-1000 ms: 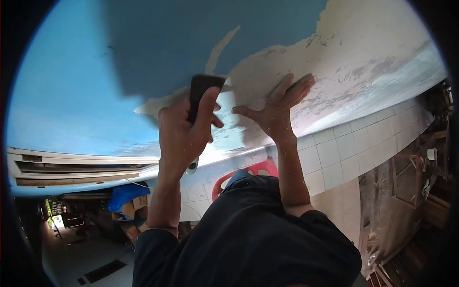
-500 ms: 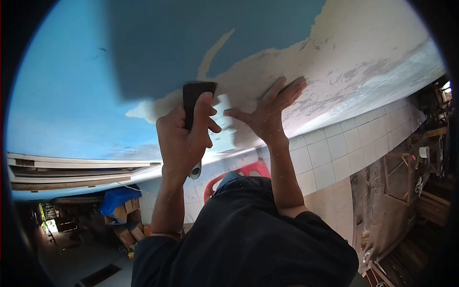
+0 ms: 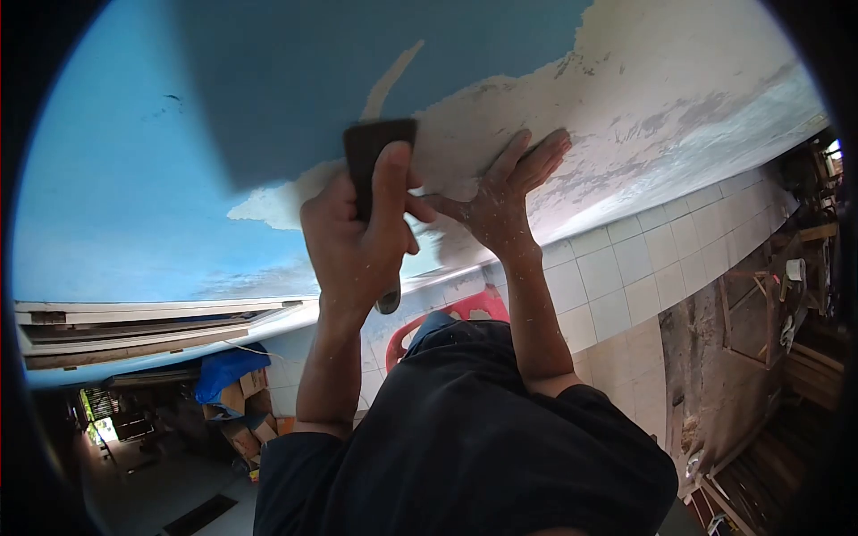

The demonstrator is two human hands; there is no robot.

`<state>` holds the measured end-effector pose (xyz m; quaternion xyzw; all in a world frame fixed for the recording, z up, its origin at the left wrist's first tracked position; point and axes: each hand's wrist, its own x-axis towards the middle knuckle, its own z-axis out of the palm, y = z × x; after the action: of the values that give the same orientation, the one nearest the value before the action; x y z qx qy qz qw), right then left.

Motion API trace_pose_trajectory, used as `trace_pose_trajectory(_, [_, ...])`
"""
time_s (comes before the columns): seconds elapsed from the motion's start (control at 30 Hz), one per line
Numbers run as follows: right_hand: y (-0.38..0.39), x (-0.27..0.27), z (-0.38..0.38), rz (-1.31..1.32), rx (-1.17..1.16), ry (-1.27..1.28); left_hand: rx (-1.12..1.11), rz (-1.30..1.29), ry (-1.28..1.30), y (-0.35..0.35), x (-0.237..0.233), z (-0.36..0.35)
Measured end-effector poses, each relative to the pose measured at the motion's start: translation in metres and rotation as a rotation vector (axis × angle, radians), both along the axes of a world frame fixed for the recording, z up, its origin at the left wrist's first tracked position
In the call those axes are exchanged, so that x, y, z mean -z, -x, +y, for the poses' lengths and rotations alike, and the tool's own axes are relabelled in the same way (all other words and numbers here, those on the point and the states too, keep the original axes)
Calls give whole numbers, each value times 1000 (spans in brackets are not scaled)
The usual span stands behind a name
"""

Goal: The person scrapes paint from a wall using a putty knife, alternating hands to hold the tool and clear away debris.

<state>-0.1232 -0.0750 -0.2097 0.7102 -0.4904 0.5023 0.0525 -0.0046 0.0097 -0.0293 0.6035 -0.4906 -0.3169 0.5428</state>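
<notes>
My left hand (image 3: 357, 237) is wrapped round a scraper (image 3: 380, 132). The thumb lies along its wide dark blade, and the rounded handle end shows below the palm. The blade's top edge is at the wall (image 3: 483, 67), by the border between blue paint and a pale bare patch (image 3: 469, 147); exact contact is hard to make out. To its right, my right hand (image 3: 509, 192) is spread against the pale patch, with the thumb pointing toward the left hand. It holds nothing. A narrow pale strip (image 3: 391, 79) runs up through the blue paint above the blade.
White tiles (image 3: 617, 268) cover the lower wall. A red plastic chair (image 3: 483, 305) is below my arms. Louvred window-like slats (image 3: 143, 326) are at left, above cardboard boxes (image 3: 241, 402) and a blue plastic sheet (image 3: 228, 371). Wooden frames and timber (image 3: 804, 366) stand at right.
My left hand and the scraper have moved up and slightly right along the wall, closer to my right hand. My right hand stays spread on the wall; the view has shifted slightly.
</notes>
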Motion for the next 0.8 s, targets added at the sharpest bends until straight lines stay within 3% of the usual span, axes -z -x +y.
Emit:
trace_pose_trajectory(0.3, [0,-2,0,-46,-25,22,2,-2,34,6,-6,-3])
trace_pose_trajectory(0.8, [-4,-10,5,-28,9,-34,46,-314,41,-15,-17,1])
